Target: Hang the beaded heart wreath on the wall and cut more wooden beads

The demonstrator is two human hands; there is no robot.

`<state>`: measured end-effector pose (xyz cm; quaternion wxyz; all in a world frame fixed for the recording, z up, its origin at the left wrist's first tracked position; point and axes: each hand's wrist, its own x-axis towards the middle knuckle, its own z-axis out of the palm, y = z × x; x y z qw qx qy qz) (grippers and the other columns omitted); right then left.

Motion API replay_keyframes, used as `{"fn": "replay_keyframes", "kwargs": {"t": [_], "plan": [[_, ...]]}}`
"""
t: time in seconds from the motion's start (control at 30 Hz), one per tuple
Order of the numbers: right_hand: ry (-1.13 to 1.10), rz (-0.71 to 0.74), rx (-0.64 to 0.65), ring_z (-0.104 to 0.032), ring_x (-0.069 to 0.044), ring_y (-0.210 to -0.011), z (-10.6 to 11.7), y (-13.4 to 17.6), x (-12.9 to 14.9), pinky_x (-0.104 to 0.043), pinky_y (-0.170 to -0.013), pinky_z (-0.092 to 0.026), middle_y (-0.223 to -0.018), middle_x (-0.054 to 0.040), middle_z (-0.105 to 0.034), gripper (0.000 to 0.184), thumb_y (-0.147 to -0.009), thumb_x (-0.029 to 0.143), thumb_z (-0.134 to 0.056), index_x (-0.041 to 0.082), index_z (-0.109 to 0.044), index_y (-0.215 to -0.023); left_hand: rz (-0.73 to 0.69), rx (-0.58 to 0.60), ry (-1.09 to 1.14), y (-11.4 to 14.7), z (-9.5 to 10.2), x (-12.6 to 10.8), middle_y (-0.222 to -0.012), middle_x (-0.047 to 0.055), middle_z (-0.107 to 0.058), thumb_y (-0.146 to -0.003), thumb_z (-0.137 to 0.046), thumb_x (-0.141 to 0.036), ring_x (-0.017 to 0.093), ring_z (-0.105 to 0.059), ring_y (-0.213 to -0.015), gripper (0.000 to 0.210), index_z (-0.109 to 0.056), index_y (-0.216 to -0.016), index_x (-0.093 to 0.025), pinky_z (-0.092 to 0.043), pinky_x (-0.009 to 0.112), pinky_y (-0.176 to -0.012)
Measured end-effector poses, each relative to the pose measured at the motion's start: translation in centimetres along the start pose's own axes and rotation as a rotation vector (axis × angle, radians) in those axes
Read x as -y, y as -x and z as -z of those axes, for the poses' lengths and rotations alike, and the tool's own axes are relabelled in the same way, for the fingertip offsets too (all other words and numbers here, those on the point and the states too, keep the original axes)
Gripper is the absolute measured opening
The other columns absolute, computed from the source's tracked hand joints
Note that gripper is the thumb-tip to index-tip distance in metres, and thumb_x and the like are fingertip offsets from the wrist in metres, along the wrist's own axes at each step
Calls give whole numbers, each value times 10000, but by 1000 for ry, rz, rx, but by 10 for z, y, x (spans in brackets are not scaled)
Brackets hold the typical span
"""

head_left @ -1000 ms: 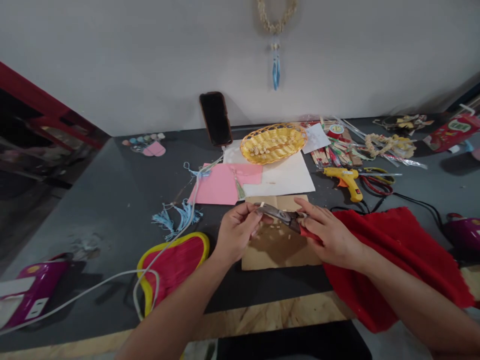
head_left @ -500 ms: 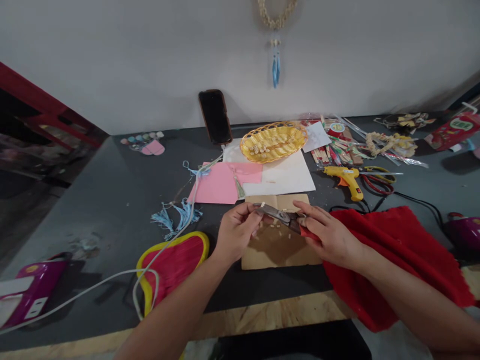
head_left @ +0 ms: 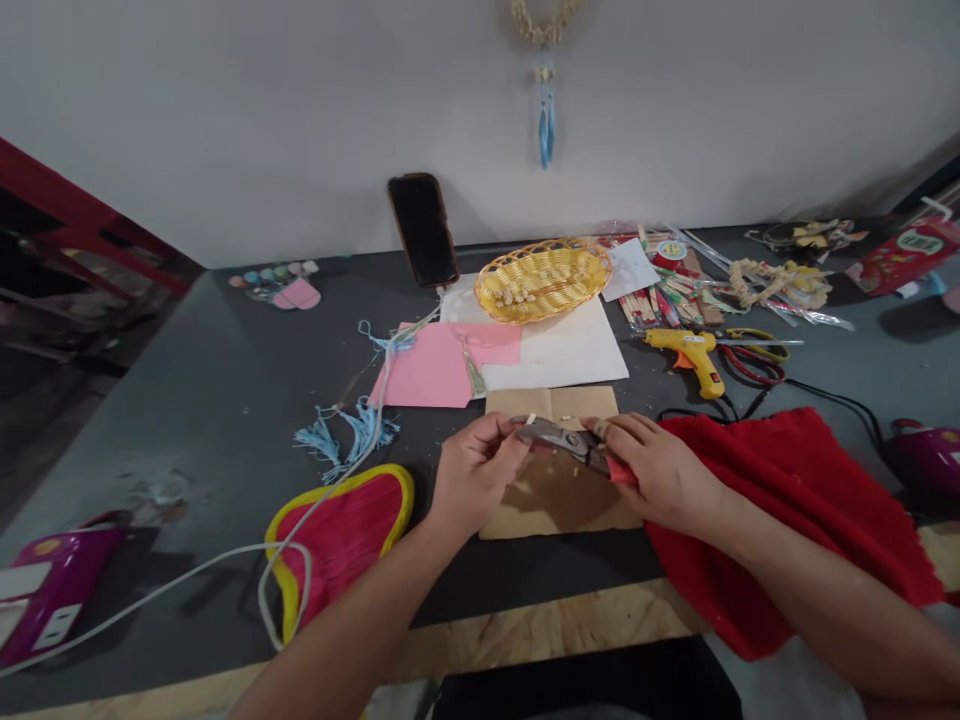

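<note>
My right hand is closed around the red handle of a pair of metal shears, their jaws pointing left. At the jaw tips is my left hand, its thumb and fingers pinched together. A small pale stick piece shows beside those fingertips, and the pinch hides the rest of it. Below both hands lies a piece of brown cardboard, with several short pale bits on it.
Behind the hands, a yellow woven basket holds pale pieces on white paper. A pink sheet and blue tassels lie left. On the right are a yellow glue gun and red cloth. A phone leans on the wall.
My right hand's fingers have closed further round the shears' handles. The left hand stays pinched at the jaw tips. The whole view has shifted slightly.
</note>
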<state>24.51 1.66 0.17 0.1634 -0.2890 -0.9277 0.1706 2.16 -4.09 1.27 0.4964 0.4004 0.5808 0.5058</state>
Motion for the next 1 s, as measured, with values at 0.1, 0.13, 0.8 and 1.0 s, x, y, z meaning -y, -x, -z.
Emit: {"fn": "replay_keyframes", "kwargs": {"t": [0.1, 0.13, 0.8, 1.0], "plan": [[-6, 6, -20, -610, -274, -1009, 0, 1, 0, -447, -894, -548, -1154, -139, -649, 588, -725, 69, -487, 145, -496, -1309, -9, 14, 6, 1, 1, 3, -536, -14, -538, -812, -650, -417, 63, -324, -443, 279, -671, -714, -157, -244, 195, -419], [-6, 5, -27, -613, -272, -1008, 0, 2, 0, -441, -890, -551, -1146, -142, -650, 583, -727, 65, -484, 141, -496, -1305, -15, 19, 10, 1, 1, 4, -550, -12, -546, -819, -647, -418, 63, -329, -449, 278, -672, -726, -157, -251, 194, -422], [7, 8, -10, -552, -289, -1088, 0, -1, -1, -466, -939, -522, -1256, -125, -606, 605, -717, 61, -496, 155, -484, -1315, 39, 113, 251, -2, 2, -1, -599, 27, -680, -724, -769, -441, 27, -327, -372, 354, -555, -724, -159, -244, 175, -387], [-44, 37, -16, -554, -288, -1111, 2, 1, 0, -472, -954, -517, -1270, -150, -600, 625, -705, 55, -475, 112, -465, -1327, 168, 190, 353, -1, 2, -8, -544, 19, -663, -675, -802, -446, 13, -279, -324, 417, -489, -688, -172, -180, 165, -358]]}}
